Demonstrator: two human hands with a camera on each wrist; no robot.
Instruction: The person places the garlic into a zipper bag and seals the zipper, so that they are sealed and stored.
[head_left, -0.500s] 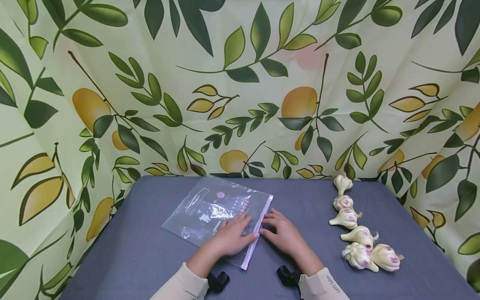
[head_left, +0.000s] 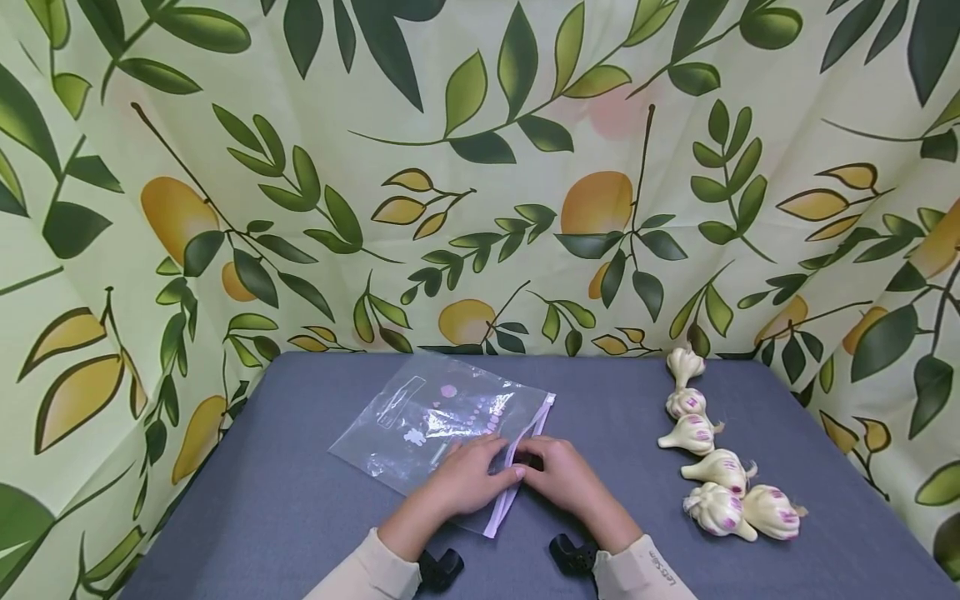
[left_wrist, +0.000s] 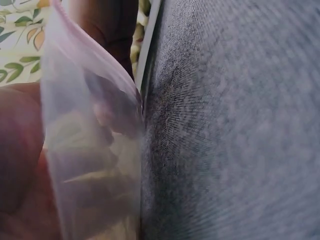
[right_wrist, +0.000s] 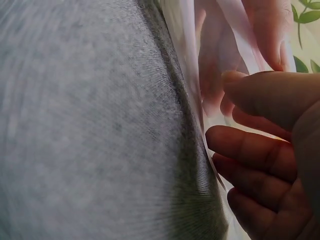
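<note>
Largest is the leaf-and-fruit cloth (head_left: 480,179), hung at the back and both sides; it surrounds a grey-blue table (head_left: 247,508). The clear zip bag (head_left: 393,417) lies flat on the table, reaching towards ten o'clock from the hands, its pale pink strip (head_left: 497,515) slanting from one o'clock to seven, parted near the middle. The left hand (head_left: 467,479) lies over the bag, thumb and fingers pinching the strip's edge; the right hand (head_left: 561,473), fingers bent, pinches that edge opposite, thumb tips close together. Six garlic bulbs (head_left: 720,473) lie between two and three o'clock; black wrist devices (head_left: 441,571) sit at seven and five.
</note>
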